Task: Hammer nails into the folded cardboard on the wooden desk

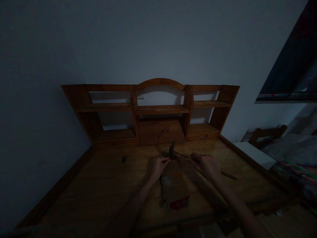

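My right hand (205, 165) is wrapped around the wooden handle of a hammer (182, 153). The handle's end sticks out to the right behind the hand, and the dark head stands just above my left fingertips. My left hand (158, 166) is closed in a pinch at the far end of a worn, patterned brownish block (174, 183) with a red near edge. Whatever the pinch holds is too small and dark to make out. Beneath both lies the wooden desktop (99, 188).
A wooden shelf unit (162, 109) stands at the back of the desk against the wall. A small dark object (124, 159) lies to the left. A thin curved strand (160, 134) rises behind the hammer. On the right are a white surface (255, 153) and a wooden chair back (268, 132).
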Available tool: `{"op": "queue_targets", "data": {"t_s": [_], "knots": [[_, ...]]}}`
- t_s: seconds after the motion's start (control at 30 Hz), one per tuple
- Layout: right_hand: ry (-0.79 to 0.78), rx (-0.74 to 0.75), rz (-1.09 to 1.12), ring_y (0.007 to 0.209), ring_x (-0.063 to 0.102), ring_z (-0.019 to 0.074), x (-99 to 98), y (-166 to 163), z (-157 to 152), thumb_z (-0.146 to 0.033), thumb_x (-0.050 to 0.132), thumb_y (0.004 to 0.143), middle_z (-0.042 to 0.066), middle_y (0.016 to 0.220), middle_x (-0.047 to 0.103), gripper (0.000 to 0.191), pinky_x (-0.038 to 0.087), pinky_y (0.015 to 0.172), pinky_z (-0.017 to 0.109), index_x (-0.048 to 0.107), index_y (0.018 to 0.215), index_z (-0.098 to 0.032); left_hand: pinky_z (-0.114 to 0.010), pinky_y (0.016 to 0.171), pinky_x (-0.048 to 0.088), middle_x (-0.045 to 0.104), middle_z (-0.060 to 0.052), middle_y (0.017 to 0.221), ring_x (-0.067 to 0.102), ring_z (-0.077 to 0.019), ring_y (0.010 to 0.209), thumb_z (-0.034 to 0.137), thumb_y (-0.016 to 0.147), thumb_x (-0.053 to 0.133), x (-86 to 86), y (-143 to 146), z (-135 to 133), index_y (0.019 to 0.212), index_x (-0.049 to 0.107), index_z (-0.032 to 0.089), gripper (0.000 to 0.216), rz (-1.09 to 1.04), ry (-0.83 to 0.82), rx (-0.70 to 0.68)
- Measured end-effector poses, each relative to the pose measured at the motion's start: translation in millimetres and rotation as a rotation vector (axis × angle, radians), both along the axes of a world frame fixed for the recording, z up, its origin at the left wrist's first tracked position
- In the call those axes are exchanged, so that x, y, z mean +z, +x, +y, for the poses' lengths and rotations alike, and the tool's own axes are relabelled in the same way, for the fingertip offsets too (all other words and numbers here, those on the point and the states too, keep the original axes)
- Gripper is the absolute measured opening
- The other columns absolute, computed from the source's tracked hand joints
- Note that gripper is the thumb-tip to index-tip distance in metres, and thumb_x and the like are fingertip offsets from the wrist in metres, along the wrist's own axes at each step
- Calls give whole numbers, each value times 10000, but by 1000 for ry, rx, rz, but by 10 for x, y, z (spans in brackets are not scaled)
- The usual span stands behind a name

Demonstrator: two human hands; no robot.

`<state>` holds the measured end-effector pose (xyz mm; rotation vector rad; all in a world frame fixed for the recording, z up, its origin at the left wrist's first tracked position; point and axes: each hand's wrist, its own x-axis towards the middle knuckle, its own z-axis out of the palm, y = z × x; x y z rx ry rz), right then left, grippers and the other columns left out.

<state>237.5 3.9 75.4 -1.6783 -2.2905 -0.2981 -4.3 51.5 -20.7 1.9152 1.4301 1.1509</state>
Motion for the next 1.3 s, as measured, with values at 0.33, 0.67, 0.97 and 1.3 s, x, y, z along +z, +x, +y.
{"op": "queue_targets", "data": {"t_s": [0.33, 0.67, 0.97, 1.3], "knots": [[-12, -6, 23, 720, 666, 210, 5, 5, -13, -526, 344, 901, 31, 790, 720, 385, 320, 577, 267, 640, 974, -290, -261, 701, 504, 718, -15, 933, 676, -190, 802, 245, 812, 598, -55, -14, 17, 923, 730, 225, 174, 2, 35, -24], [1, -7, 6, 687, 657, 205, 10, 12, -1, -529, 329, 905, 30, 765, 714, 394, 315, 575, 263, 643, 956, -295, -266, 709, 502, 720, -16, 929, 674, -195, 808, 237, 815, 592, -89, -15, 43, 937, 728, 214, 184, -8, 47, -29], [-17, -19, 15, 704, 666, 209, 55, -2, -34, -544, 330, 900, 34, 768, 718, 411, 315, 568, 269, 639, 986, -287, -267, 718, 500, 717, -17, 939, 672, -195, 824, 251, 814, 599, -19, -1, -4, 926, 729, 223, 174, -4, 23, -15], [4, -16, 10, 691, 667, 222, -5, 14, 3, -559, 336, 894, 19, 746, 715, 392, 311, 559, 270, 629, 966, -309, -269, 707, 506, 719, -21, 927, 674, -196, 810, 236, 802, 608, -13, -4, -3, 923, 730, 225, 172, -27, 12, -15]]}}
